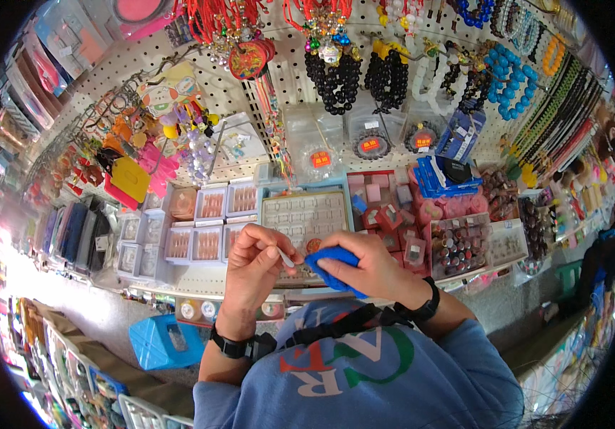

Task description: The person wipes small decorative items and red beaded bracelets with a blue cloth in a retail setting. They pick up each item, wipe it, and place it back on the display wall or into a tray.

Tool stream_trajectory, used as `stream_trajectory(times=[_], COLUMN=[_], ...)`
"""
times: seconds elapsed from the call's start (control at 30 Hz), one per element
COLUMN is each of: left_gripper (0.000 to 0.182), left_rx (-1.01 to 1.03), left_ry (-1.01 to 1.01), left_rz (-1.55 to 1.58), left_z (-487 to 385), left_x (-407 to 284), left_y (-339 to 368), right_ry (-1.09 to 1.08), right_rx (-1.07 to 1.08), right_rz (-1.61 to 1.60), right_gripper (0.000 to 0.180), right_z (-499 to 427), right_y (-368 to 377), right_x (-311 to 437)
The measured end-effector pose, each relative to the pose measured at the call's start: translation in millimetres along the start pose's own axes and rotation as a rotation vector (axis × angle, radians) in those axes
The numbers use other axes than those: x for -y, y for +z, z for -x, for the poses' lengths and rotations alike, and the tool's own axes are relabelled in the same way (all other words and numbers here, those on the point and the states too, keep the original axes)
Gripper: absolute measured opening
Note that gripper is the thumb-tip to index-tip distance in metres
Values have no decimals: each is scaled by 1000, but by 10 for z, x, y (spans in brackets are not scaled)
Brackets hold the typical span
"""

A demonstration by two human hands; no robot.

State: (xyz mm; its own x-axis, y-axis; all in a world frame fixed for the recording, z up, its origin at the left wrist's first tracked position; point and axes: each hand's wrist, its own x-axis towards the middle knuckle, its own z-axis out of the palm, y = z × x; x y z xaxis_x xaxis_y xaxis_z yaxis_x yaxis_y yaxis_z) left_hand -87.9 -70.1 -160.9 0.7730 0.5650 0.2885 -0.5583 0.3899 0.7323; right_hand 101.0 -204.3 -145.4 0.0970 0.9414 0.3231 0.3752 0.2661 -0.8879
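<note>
Between thumb and fingers, my left hand (pixel 254 263) pinches a small, slim, pale piece (pixel 286 258); its exact kind is unclear. A bunched blue cloth (pixel 333 261) is gripped in my right hand (pixel 374 265), close to the fingertips of the left. Both hands are held over the front part of a ring-style display tray (pixel 307 206) with rows of slots. A small round orange-red item (pixel 313 245) shows between the hands, on or just above the tray. The lower part of the tray is partly hidden by my hands.
White boxes of small goods (pixel 212 204) stand left of the tray. To its right are a red tray of little gift boxes (pixel 388 214) and a box of lipstick-like tubes (pixel 457 246). Black bead bracelets (pixel 334 80) hang from the pegboard. A blue plastic stool (pixel 162 343) is on the floor.
</note>
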Motion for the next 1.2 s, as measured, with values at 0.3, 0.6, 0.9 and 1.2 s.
stream_trajectory(times=[0.3,0.6,0.9,1.2], left_gripper=[10,13,11,10], left_rx=[4,-25,-114,-156], left_ry=[61,134,157,203], left_rz=[-81,123,210,94], left_z=[-128,-233,-255,-238], left_x=[-69,-39,-58,-119], left_y=[150,253,254,270], right_ry=[50,-18,-2,95], right_rx=[-200,-71,162,-91], right_rz=[-230,-224,-61,-268], right_gripper=[20,20,24,20], right_z=[-155,-180,-62,-61], right_y=[116,438,506,361], right_x=[-87,-150,-192,-121])
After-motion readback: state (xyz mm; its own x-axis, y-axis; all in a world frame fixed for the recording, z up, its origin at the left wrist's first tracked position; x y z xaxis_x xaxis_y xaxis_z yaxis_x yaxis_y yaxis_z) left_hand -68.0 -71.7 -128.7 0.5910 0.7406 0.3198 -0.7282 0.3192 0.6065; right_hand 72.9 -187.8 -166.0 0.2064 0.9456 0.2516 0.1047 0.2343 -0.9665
